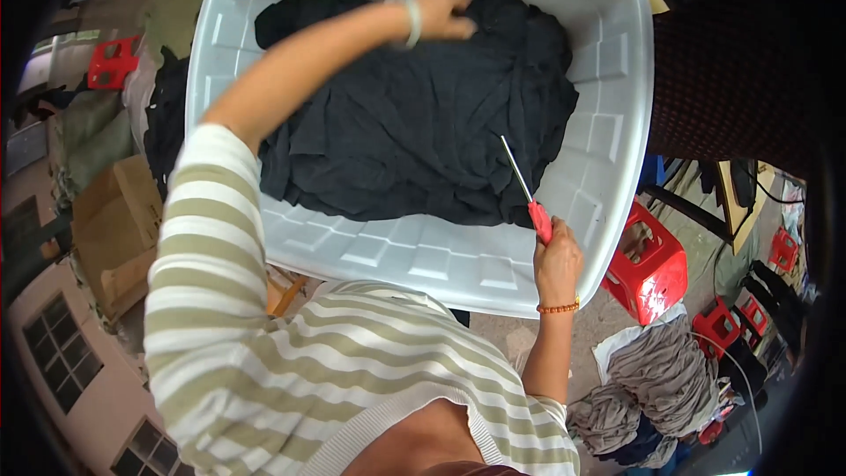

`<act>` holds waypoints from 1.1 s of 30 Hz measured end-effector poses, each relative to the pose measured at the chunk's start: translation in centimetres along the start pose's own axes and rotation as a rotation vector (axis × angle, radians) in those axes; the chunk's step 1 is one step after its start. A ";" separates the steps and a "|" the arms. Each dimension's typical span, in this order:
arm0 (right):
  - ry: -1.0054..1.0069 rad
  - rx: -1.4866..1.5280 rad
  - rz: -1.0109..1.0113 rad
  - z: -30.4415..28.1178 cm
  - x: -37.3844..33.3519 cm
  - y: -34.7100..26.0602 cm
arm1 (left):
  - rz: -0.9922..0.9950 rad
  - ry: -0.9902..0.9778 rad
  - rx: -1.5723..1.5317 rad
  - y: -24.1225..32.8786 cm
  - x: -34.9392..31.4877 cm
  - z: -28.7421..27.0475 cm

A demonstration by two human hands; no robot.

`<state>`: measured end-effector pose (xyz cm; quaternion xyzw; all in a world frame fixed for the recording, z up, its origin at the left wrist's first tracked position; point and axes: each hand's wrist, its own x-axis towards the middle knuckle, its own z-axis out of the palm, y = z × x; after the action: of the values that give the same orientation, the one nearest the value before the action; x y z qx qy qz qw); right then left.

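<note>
A pile of black cloth [397, 115] fills most of a big pale plastic tub [441, 260] in front of me. My left hand [441, 13] is over the far part of the cloth, slightly blurred, fingers and thumb apart and nothing visible in them. Whether its fingertips touch the cloth I cannot tell. At the tub's near right corner my right hand [557, 260] is closed around the red handle of a slim metal-bladed tool [539, 216]. That blade points away from me, over the cloth's right edge. The handle's lower part is hidden in my fist.
Right of the tub stands a red plastic stool [648, 264], with grey-brown cloth heaps [665, 375] nearer me. A cardboard box [115, 238] is on the left, and dark cloth [167, 115] hangs close to the tub's left wall. Another red stool [112, 63] stands farther left.
</note>
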<state>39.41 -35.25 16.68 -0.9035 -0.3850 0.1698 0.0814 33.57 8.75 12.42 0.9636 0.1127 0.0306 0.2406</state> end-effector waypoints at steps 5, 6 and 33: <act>-0.165 -0.123 0.048 0.9 1.2 -1.0 | -0.575 -0.547 0.120 -0.2 -15.7 12.9; -0.251 -0.178 0.055 0.8 1.6 -1.1 | -0.590 -0.573 0.149 0.6 -17.4 13.7; -0.303 -0.189 -0.326 4.6 2.4 -9.8 | -1.177 0.484 -0.050 -15.8 -40.2 12.2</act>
<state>32.74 -26.67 14.49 -0.7973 -0.5477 0.2511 -0.0358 -7.39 7.39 -5.98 0.7002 0.6738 0.1127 0.2075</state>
